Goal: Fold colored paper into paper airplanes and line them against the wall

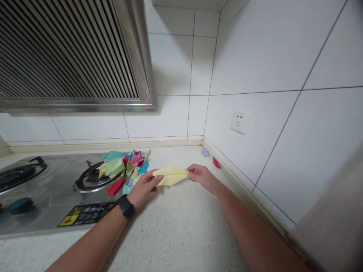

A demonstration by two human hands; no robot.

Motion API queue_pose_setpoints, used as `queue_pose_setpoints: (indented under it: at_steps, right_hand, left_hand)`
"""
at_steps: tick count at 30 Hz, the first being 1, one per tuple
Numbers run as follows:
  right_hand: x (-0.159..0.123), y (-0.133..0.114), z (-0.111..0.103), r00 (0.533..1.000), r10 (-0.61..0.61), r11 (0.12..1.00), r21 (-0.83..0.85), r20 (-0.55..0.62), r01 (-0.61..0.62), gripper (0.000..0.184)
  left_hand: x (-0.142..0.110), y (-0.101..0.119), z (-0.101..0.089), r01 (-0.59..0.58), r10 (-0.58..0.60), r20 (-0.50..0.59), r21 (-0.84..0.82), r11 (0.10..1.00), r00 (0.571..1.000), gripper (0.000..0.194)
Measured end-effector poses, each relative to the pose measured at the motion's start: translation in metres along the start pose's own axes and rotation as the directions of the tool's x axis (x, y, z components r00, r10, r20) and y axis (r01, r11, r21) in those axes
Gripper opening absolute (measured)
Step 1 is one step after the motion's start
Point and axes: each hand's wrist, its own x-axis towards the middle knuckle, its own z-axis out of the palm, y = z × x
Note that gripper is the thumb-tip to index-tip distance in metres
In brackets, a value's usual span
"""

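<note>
A folded yellow paper [171, 175], shaped like a pointed dart, is held level above the speckled countertop [181, 230]. My left hand [144, 189], with a black watch on its wrist, grips the paper's left end with fingers curled under it. My right hand [200, 176] pinches the paper's right tip. Both forearms reach in from the bottom of the view. Just left of my left hand lies a pile of folded coloured papers [124, 166] in green, teal, pink, red and yellow.
A steel gas hob [51, 200] with two burners fills the left, and the paper pile spills onto its right burner. A range hood [70, 56] hangs above. White tiled walls meet in a corner; a wall socket [240, 121] is on the right wall. Small purple [205, 153] and red [216, 163] paper pieces lie by the wall.
</note>
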Motion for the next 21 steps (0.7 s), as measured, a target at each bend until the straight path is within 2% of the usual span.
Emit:
queue_pose_setpoints:
  at_steps: [5, 11, 15, 18, 21]
  right_hand:
    - [0.0011, -0.0015, 0.0017, 1.0, 0.027, 0.999, 0.019, 0.008, -0.027, 0.024]
    - [0.0027, -0.0045, -0.0011, 0.995, 0.034, 0.997, 0.077, -0.098, -0.027, 0.023]
    - [0.0045, 0.0, -0.0026, 0.989, 0.032, 0.994, 0.106, -0.143, -0.017, 0.022]
    - [0.0063, 0.0033, -0.0048, 0.978, 0.036, 0.988, 0.156, -0.207, -0.003, 0.024]
    - [0.0074, 0.0033, -0.007, 0.968, 0.054, 0.971, 0.237, -0.245, 0.006, 0.024]
  left_hand:
    - [0.0014, -0.0026, 0.0011, 0.004, -0.004, -0.015, 0.011, 1.0, 1.0, 0.041]
    - [0.0026, -0.0064, 0.0019, -0.038, 0.038, -0.054, -0.003, 0.999, 0.998, 0.039]
    - [0.003, -0.0076, 0.0009, -0.04, 0.038, -0.067, -0.022, 0.999, 0.997, 0.056]
    - [0.0012, -0.0035, 0.0007, -0.05, 0.05, -0.016, -0.015, 0.999, 0.999, 0.07]
    - [-0.0013, 0.0014, 0.0011, -0.049, 0.05, 0.016, -0.009, 0.999, 0.999, 0.076]
